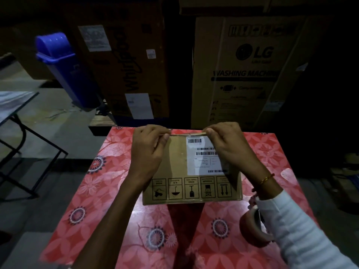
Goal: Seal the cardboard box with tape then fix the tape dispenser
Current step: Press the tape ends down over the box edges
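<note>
A brown cardboard box [178, 171] with a white barcode label and handling symbols stands on the table with the red flowered cloth [108, 191]. Both hands are at the box's far top edge. My left hand [149, 148] and my right hand [227, 144] each pinch one end of a strip of brown tape [186, 134] stretched along that edge. A roll of tape [252, 226] sits at the near right of the table, partly hidden under my white right sleeve. I cannot make out a dispenser frame around the roll.
Behind the table stand tall cardboard cartons, one [248, 74] printed with washing-machine lettering, another [132, 70] to its left. A blue swing-lid bin [64, 68] leans at the back left. A folding table with black legs [17, 123] is on the left. The room is dim.
</note>
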### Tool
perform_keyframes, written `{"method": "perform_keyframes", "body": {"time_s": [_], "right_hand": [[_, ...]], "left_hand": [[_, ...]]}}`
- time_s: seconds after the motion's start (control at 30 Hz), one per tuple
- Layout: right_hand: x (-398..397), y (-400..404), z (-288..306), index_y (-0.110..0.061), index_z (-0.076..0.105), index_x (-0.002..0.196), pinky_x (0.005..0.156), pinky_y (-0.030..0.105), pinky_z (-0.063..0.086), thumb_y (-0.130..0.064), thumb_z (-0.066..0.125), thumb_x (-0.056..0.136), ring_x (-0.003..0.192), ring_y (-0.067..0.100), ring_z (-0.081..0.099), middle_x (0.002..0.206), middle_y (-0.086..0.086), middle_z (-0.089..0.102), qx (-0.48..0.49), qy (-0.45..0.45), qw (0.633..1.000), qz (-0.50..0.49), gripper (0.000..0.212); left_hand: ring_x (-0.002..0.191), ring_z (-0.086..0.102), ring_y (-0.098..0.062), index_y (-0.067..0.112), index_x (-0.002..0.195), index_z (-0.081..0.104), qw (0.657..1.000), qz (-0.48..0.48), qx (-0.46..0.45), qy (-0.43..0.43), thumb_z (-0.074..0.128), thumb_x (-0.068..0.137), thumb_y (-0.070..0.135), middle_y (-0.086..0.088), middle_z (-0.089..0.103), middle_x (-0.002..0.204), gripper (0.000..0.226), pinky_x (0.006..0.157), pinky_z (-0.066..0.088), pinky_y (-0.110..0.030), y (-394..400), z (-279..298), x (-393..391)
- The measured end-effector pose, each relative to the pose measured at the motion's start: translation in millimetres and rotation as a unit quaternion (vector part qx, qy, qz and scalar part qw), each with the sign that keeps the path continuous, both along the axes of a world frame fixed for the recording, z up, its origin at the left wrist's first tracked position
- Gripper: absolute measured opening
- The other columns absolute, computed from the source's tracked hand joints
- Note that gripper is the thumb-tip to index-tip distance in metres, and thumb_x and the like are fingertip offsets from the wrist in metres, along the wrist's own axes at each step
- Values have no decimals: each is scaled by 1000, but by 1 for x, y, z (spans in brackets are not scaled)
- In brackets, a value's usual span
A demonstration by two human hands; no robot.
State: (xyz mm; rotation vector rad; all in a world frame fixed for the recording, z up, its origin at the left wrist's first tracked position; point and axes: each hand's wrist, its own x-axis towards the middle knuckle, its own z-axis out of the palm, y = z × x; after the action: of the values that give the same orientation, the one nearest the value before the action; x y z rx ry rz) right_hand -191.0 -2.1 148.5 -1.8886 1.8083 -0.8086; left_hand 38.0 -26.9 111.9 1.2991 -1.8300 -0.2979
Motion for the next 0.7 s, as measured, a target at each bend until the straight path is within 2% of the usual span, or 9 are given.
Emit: {"method": "perform_keyframes", "body": {"time_s": [0.07, 0.13, 0.23, 0.3, 0.37, 0.4, 0.47, 0.57, 0.7], "right_hand": [[-4, 3, -6, -21, 66, 122, 97, 43, 46, -44, 50, 102, 123, 21, 50, 121, -4, 55, 2, -66, 997, -47, 35], [-6, 10, -13, -27, 51, 138, 96, 47, 52, -65, 51, 93, 121, 22, 56, 135, 0, 51, 36, -108, 989, -100, 59], [-13, 21, -20, -38, 29, 147, 93, 53, 55, -89, 40, 76, 106, 23, 65, 115, -2, 65, 83, -132, 981, -112, 88], [-20, 27, -23, -37, 29, 150, 95, 56, 54, -91, 36, 75, 106, 23, 66, 108, -8, 63, 114, -164, 974, -109, 93], [-28, 31, -30, -37, 40, 143, 85, 51, 59, -94, 36, 74, 104, 22, 70, 114, -7, 67, 137, -202, 964, -104, 89], [-30, 33, -33, -36, 47, 137, 78, 45, 61, -93, 37, 76, 101, 22, 73, 114, -5, 70, 144, -216, 961, -95, 85], [-28, 38, -38, -36, 52, 133, 70, 38, 60, -85, 42, 83, 98, 20, 74, 112, -3, 72, 145, -253, 953, -84, 71], [-20, 45, -43, -40, 53, 132, 74, 37, 59, -69, 47, 92, 102, 19, 73, 115, -4, 71, 138, -307, 939, -71, 50], [2, 48, -51, -41, 52, 129, 82, 39, 59, -65, 48, 94, 103, 15, 71, 117, -2, 69, 129, -309, 942, -34, 43]], "left_hand": [[124, 45, -18, 28, 125, 58, 993, 21, 66, 95, 50, 96, 46, 6, 55, 128, 35, 99, 39, -31, 9, -6, 7], [133, 45, -24, 34, 141, 41, 964, 42, 167, 203, 41, 97, 63, 0, 47, 145, 53, 105, 42, -41, 22, -7, 5], [144, 37, -27, 34, 156, 20, 931, 64, 259, 250, 27, 91, 69, -5, 35, 161, 74, 111, 31, -38, 39, -6, 4], [144, 40, -28, 33, 153, 32, 916, 67, 312, 244, 26, 82, 86, -2, 41, 158, 88, 118, 31, -48, 44, -12, 10], [125, 61, -27, 32, 134, 59, 892, 50, 372, 252, 25, 68, 100, -2, 65, 136, 101, 108, 45, -53, 46, -18, 19], [115, 67, -24, 32, 124, 67, 880, 39, 395, 260, 26, 65, 101, -1, 72, 123, 99, 103, 50, -52, 48, -19, 23], [110, 69, -23, 37, 114, 71, 862, 13, 422, 282, 28, 72, 96, 1, 75, 117, 84, 102, 50, -52, 51, -17, 29], [109, 67, -20, 48, 96, 74, 855, -25, 422, 300, 30, 86, 81, 9, 74, 109, 56, 102, 47, -49, 54, -11, 38], [92, 69, -12, 36, 99, 68, 861, -19, 385, 333, 34, 100, 59, 9, 74, 93, 40, 77, 51, -36, 47, -11, 54]]}}
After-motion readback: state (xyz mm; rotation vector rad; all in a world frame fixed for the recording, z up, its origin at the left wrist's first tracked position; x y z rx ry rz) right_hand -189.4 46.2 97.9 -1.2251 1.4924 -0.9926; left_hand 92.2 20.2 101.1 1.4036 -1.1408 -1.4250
